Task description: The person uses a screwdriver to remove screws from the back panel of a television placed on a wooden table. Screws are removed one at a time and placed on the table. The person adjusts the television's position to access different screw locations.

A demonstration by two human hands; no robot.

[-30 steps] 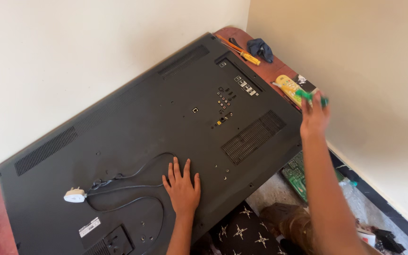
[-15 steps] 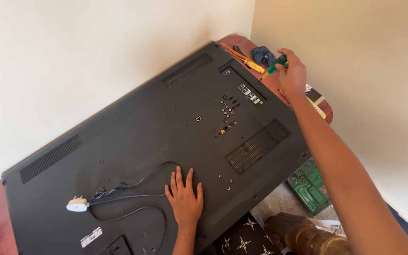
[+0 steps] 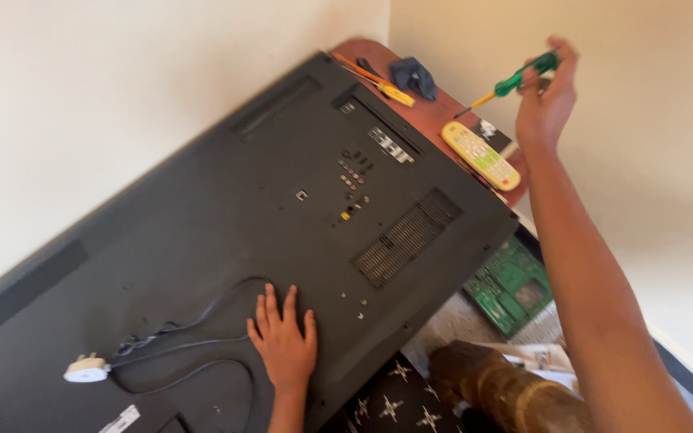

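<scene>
Right hand clamped on green screwdriver above desk, left hand flat, fingers spread, on television back, remote nearby

my left hand flat, palm down, fingers spread and pointing away from me, forearm short in view, my right arm stretched far forward and raised, right hand lifted high, fingers pinched closed around a slim handle

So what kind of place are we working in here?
Probably a room at home used for repairs: a flat-screen television lies face down on a table in a plain corner, a bare circuit board on the floor, a screwdriver in the right hand.
</scene>
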